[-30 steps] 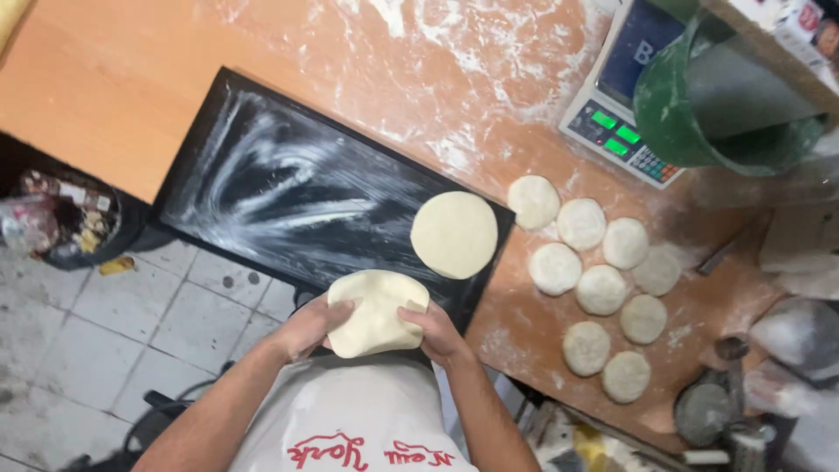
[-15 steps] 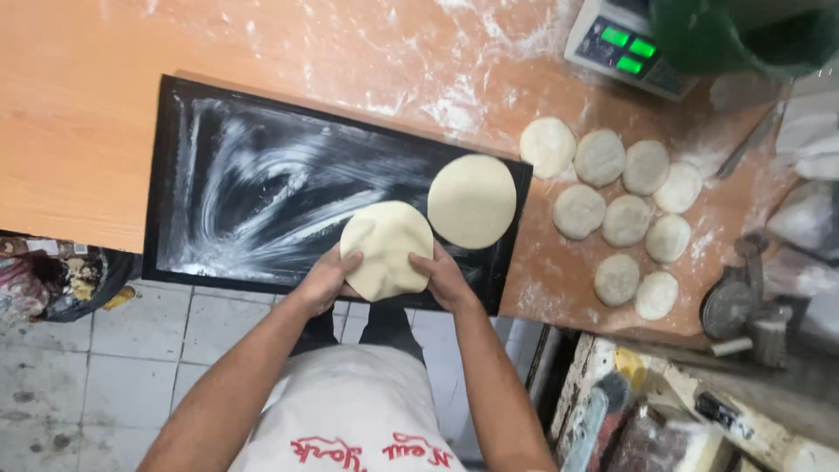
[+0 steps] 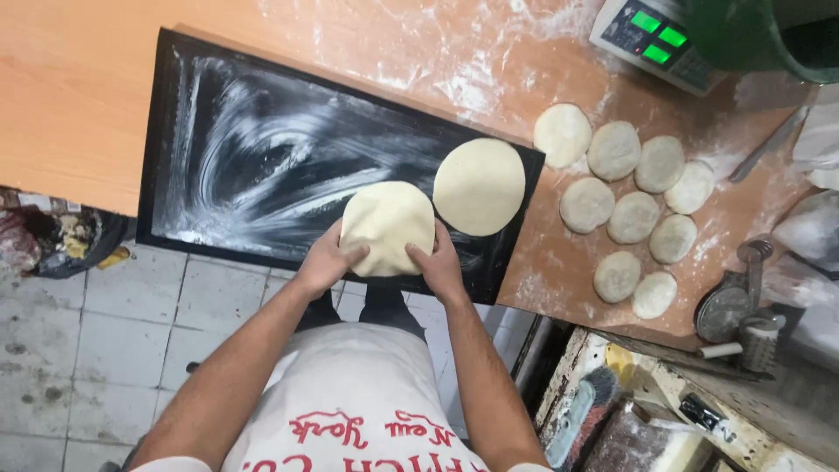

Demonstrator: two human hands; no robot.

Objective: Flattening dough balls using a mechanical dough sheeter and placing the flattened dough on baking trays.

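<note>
The left hand [image 3: 328, 260] and right hand [image 3: 437, 262] both grip a round flat dough [image 3: 387, 223] over the near edge of the black floury board [image 3: 262, 157] on the tabletop [image 3: 79, 96]. Another flat dough round [image 3: 479, 186] lies just beside it.

I've got one head-worn view, looking almost straight down over my forearms onto the floured surface [image 3: 105, 96] and black board [image 3: 262, 166], fairly close, floor tiles [image 3: 87, 350] showing below
</note>
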